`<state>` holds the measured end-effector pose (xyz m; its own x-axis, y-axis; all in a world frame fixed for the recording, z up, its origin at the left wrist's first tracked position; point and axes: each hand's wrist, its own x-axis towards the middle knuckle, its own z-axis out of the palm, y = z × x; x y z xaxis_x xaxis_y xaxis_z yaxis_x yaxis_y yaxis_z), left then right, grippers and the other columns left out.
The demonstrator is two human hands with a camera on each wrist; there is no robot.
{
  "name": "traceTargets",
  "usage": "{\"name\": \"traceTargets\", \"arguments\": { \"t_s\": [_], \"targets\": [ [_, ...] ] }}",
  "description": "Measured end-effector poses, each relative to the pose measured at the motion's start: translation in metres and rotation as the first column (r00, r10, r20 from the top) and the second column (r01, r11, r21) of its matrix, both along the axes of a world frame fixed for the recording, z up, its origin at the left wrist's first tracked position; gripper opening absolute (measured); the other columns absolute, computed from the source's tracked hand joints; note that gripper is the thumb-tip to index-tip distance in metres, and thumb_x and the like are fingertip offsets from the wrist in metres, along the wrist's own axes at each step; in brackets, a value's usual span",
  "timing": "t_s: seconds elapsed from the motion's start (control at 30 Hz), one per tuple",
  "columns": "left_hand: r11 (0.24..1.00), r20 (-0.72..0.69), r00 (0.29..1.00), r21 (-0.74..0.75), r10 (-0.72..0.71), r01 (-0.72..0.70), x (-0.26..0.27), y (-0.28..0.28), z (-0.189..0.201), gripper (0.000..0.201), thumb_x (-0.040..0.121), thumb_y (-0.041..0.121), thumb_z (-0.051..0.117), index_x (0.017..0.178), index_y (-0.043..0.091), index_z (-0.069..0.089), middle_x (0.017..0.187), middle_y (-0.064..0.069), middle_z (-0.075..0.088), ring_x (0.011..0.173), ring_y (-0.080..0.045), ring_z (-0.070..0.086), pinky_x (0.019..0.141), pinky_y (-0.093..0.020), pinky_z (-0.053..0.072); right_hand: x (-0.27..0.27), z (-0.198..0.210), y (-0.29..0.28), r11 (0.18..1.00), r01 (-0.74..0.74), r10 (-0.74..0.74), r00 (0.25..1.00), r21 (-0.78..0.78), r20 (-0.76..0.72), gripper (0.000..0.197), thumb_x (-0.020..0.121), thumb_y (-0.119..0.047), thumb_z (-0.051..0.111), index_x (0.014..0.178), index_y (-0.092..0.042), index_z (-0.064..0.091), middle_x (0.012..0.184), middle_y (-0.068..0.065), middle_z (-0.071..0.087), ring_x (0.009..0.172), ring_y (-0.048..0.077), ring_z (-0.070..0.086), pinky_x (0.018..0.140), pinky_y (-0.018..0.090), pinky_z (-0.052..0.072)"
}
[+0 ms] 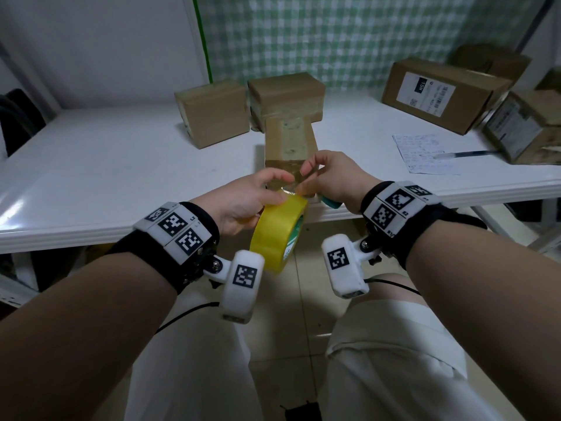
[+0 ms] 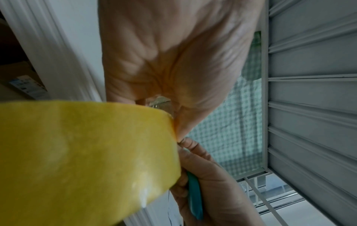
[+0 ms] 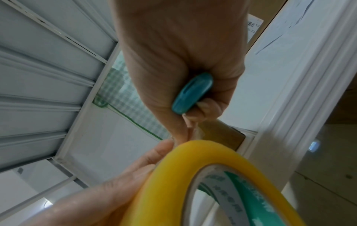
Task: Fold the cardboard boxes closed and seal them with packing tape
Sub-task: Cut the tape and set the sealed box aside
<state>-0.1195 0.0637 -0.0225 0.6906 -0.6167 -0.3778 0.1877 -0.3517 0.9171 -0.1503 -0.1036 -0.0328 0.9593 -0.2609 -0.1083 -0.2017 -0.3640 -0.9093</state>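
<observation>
Holding the yellow tape roll (image 1: 279, 235) firmly in my left hand (image 1: 243, 205) at the table edge (image 1: 91, 229), I should keep the strip tight over the long cardboard box (image 1: 290, 147) while my right hand (image 1: 334, 180), fingers curled round the teal cutter (image 3: 192, 93), cuts near the roll.

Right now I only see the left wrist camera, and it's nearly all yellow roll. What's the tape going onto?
Observer: The head view shows tape from the yellow roll reaching the near end of a long cardboard box lying on the white table.
Operator: What's the blue-green thing in the other hand?
Observer: In the right wrist view, the right hand curls round a teal handle with a slot in its rounded end. The working end is hidden.
Operator: Are there more boxes?
Observer: Yes. The head view shows two taped boxes just behind the long one, and a labelled box on the right.
</observation>
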Motion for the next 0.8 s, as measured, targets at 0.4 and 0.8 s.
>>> {"name": "traceTargets", "arguments": {
  "t_s": [0.4, 0.8],
  "targets": [
    [1.0, 0.004, 1.0, -0.013, 0.017, -0.017, 0.002, 0.002, 0.01, 0.028, 0.095, 0.008, 0.051, 0.122, 0.016, 0.055, 0.098, -0.005, 0.063, 0.084, -0.015, 0.061, 0.07, -0.027, 0.053, -0.003, 0.017, 0.004, 0.983, 0.007, 0.016, 0.992, -0.183, 0.123, 0.031, 0.066, -0.012, 0.085, 0.074, -0.019, 0.055, 0.071, 0.005, 0.064, 0.068, 0.017, 0.059, 0.072, 0.032, 0.053],
    [0.965, 0.301, 0.924, 0.045, 0.234, -0.259, 0.036, 0.02, 0.051, 0.034, 0.092, 0.006, 0.055, 0.124, 0.016, 0.057, 0.101, -0.002, 0.063, 0.078, -0.012, 0.059, 0.063, -0.023, 0.047, 0.017, 0.031, 0.015, 0.929, 0.262, -0.169, 0.929, -0.261, 0.329, 0.007, 0.081, -0.02, 0.071, 0.086, -0.019, 0.066, 0.087, -0.003, 0.064, 0.085, 0.014, 0.061, 0.085, 0.03, 0.052]
  ]
}}
